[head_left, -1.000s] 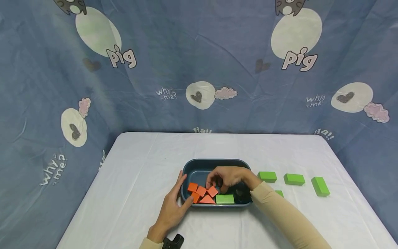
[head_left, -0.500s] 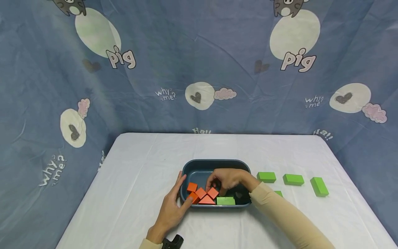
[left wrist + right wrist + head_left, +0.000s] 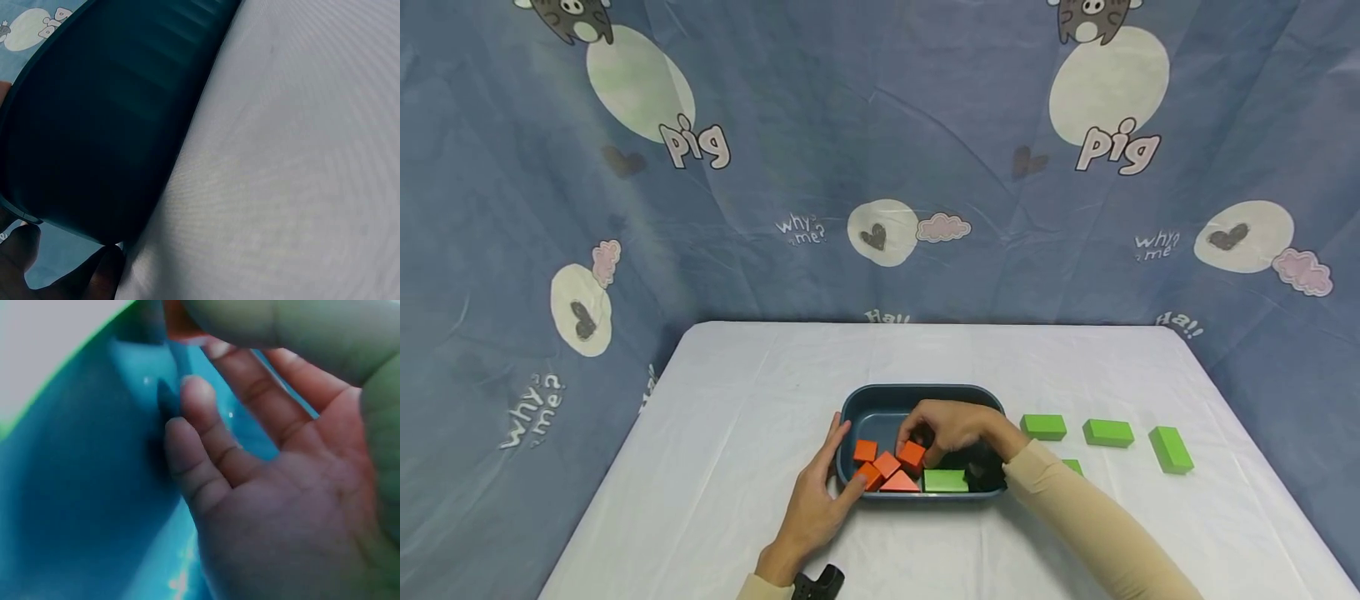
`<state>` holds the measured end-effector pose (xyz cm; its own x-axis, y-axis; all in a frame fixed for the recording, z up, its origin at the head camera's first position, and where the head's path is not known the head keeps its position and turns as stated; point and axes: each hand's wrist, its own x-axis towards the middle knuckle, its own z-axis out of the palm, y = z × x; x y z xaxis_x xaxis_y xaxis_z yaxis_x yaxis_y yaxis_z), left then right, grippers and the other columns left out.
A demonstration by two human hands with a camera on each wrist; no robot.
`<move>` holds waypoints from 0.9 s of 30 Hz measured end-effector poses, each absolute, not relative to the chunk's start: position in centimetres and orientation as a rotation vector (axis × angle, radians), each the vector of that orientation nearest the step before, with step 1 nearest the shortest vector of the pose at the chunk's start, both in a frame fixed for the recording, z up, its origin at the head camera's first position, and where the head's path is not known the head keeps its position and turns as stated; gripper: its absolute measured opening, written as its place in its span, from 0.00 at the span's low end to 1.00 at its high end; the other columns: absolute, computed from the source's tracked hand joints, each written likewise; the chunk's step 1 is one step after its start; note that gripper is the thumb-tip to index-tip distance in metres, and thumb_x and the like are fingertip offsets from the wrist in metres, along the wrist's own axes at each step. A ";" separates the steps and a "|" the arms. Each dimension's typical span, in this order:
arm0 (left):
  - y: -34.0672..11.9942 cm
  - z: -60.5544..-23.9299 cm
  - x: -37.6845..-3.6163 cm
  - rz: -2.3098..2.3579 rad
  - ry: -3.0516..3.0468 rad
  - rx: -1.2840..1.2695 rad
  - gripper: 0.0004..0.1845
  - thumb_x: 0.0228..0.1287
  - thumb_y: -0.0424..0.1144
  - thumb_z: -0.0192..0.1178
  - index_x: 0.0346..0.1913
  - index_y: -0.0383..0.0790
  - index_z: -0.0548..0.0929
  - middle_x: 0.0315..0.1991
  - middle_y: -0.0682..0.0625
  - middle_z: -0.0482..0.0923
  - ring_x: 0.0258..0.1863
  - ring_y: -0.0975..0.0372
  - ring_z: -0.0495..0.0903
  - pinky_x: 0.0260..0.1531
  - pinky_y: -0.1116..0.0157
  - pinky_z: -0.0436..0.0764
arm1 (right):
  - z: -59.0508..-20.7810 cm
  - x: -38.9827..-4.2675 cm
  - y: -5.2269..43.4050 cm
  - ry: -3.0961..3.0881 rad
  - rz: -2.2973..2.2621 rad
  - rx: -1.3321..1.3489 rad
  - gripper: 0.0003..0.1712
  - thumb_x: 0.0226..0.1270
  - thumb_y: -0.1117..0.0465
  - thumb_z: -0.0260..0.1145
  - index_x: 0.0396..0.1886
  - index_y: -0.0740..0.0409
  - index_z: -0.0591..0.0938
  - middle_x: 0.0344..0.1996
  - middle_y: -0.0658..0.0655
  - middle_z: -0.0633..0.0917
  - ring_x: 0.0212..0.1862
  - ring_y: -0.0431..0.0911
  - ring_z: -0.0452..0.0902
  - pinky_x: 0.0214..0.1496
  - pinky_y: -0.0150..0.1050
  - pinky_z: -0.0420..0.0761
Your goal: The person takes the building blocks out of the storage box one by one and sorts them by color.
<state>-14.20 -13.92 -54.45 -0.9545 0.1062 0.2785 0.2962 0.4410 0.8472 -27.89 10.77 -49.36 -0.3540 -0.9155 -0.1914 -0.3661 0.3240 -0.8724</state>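
Right hand [image 3: 958, 429] pinches orange cubic block [image 3: 912, 454], lower centre, in dark-blue rectangular tray [image 3: 880, 418]; left hand [image 3: 816, 498] spread wide against tray. Upper-frame blue cloth [image 3: 760, 275] reads "pig", "why me?", "Ha!!".

The right sleeve [image 3: 1097, 518] hides part of one green block [image 3: 1074, 466]. In the right wrist view, the orange block [image 3: 177, 325] is blurred, cut by the top edge, and partly behind the thumb [image 3: 269, 324].
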 end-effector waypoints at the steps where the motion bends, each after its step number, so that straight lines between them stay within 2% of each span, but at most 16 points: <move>1: -13.9 -54.5 -14.2 -1.528 -2.505 -0.356 0.39 0.69 0.45 0.67 0.79 0.42 0.63 0.81 0.46 0.52 0.76 0.56 0.59 0.64 0.51 0.74 | -49.1 -27.9 10.8 1.876 -0.996 -1.133 0.27 0.49 0.83 0.72 0.46 0.54 0.88 0.35 0.47 0.86 0.31 0.39 0.77 0.35 0.33 0.81; 7: -13.8 -54.3 -14.3 -1.528 -2.505 -0.346 0.39 0.69 0.46 0.67 0.79 0.42 0.64 0.81 0.46 0.52 0.76 0.56 0.59 0.65 0.52 0.73 | -48.1 -28.0 11.3 1.886 -1.106 -1.111 0.26 0.52 0.82 0.72 0.48 0.55 0.88 0.39 0.51 0.88 0.35 0.44 0.84 0.42 0.41 0.87; 16: -13.9 -54.5 -14.2 -1.481 -2.541 -0.310 0.39 0.69 0.48 0.67 0.79 0.45 0.64 0.81 0.49 0.52 0.75 0.56 0.60 0.65 0.50 0.73 | -46.4 -27.4 13.3 1.893 -1.341 -1.201 0.24 0.52 0.81 0.71 0.49 0.61 0.86 0.42 0.56 0.86 0.39 0.50 0.83 0.48 0.48 0.85; 20: -14.0 -54.5 -14.1 -1.460 -2.535 -0.313 0.40 0.68 0.47 0.67 0.79 0.46 0.64 0.81 0.49 0.53 0.75 0.57 0.61 0.65 0.50 0.73 | -44.9 -26.3 14.7 1.988 -1.414 -1.146 0.22 0.55 0.77 0.73 0.49 0.57 0.86 0.42 0.55 0.87 0.40 0.52 0.83 0.49 0.50 0.85; 27: -13.8 -54.4 -14.2 -1.483 -2.535 -0.314 0.39 0.68 0.47 0.67 0.79 0.46 0.64 0.81 0.50 0.52 0.75 0.57 0.60 0.65 0.50 0.73 | -43.7 -24.0 18.1 2.109 -1.555 -1.025 0.23 0.55 0.76 0.74 0.51 0.59 0.86 0.46 0.57 0.86 0.44 0.54 0.83 0.52 0.50 0.84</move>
